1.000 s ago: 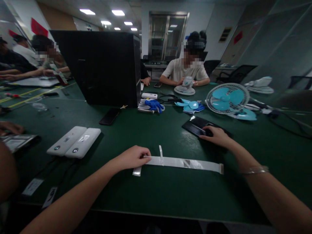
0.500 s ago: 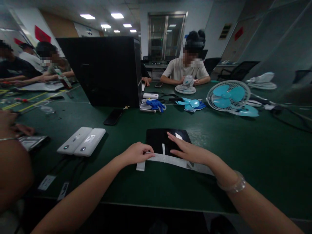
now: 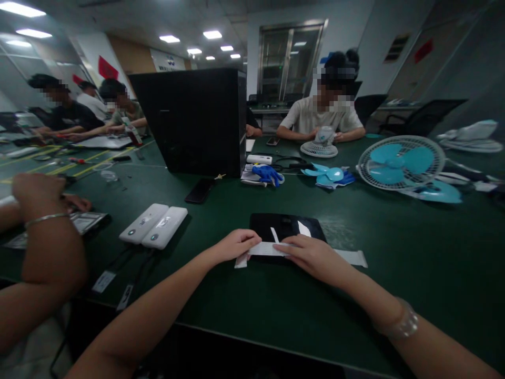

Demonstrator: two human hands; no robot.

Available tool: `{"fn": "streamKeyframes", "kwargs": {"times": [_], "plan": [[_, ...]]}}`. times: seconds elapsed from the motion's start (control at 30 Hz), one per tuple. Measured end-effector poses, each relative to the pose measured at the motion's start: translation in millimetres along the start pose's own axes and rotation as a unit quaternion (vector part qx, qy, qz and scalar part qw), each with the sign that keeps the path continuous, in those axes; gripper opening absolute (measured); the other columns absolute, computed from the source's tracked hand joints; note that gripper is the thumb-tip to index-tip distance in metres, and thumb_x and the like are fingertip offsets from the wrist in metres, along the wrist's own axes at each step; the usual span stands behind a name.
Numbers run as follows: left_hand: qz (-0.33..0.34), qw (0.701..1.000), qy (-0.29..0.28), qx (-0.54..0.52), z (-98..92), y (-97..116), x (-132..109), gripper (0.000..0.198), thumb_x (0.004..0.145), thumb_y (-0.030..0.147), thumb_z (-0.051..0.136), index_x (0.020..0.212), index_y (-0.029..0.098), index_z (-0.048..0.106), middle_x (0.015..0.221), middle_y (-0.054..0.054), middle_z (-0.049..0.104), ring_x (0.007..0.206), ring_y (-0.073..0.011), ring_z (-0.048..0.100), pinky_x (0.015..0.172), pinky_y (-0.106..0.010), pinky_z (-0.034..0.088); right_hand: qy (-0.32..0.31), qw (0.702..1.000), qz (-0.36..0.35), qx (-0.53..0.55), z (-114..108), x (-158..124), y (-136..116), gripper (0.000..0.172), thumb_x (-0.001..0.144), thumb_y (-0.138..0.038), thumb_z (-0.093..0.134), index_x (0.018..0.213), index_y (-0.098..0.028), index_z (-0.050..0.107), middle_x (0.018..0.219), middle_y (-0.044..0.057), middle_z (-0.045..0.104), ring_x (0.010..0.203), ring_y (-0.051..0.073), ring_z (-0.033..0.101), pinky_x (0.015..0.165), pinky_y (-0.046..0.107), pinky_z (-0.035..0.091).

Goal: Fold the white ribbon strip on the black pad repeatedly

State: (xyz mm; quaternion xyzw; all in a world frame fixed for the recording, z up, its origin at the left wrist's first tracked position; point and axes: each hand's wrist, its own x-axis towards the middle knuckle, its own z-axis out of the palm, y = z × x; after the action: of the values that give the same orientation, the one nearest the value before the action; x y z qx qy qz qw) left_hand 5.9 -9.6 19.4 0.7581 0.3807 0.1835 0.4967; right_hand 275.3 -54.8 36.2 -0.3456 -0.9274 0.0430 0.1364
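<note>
A black flat panel (image 3: 262,223) lies on the green table in front of me, a white patch (image 3: 303,228) on its right part. Along its near edge runs a long white flat strip (image 3: 262,249) with fine lengthwise lines, like a ribbon cable. A narrow white tab (image 3: 274,235) sticks up from its middle. My left hand (image 3: 236,245) is closed, pinching the strip near its left end, where a short piece hangs down. My right hand (image 3: 313,255) grips the strip near the tab, fingers closed, covering part of it. The strip's right end (image 3: 357,258) shows beyond this hand.
Two white power banks (image 3: 165,227) with cables lie left; a phone (image 3: 199,190) and keys lie behind. A large black case (image 3: 189,123), blue gloves (image 3: 268,175) and a fan (image 3: 401,162) stand farther back. Another person's arm (image 3: 47,247) is at left.
My right hand has gone from hovering spread over the panel to gripping the strip near the tab. My left hand still holds the left end. The view has turned slightly left.
</note>
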Motion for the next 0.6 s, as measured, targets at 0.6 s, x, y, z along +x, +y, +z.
{"fn": "streamKeyframes", "kwargs": {"times": [0.6], "plan": [[0.010,0.977,0.074,0.200,3.5,7.1,-4.3,0.030,0.092,0.041,0.048,0.115,0.025,0.059,0.079,0.001,0.062,0.066,-0.0132,0.055,0.056,-0.024,0.036,-0.002,0.996,0.008,-0.084,-3.1,-4.5,20.5,0.032,0.091,-0.026,0.048,0.119,-0.029,0.065,0.118,0.003,0.064,0.100,0.021,0.060,0.080,0.038,0.050]]}}
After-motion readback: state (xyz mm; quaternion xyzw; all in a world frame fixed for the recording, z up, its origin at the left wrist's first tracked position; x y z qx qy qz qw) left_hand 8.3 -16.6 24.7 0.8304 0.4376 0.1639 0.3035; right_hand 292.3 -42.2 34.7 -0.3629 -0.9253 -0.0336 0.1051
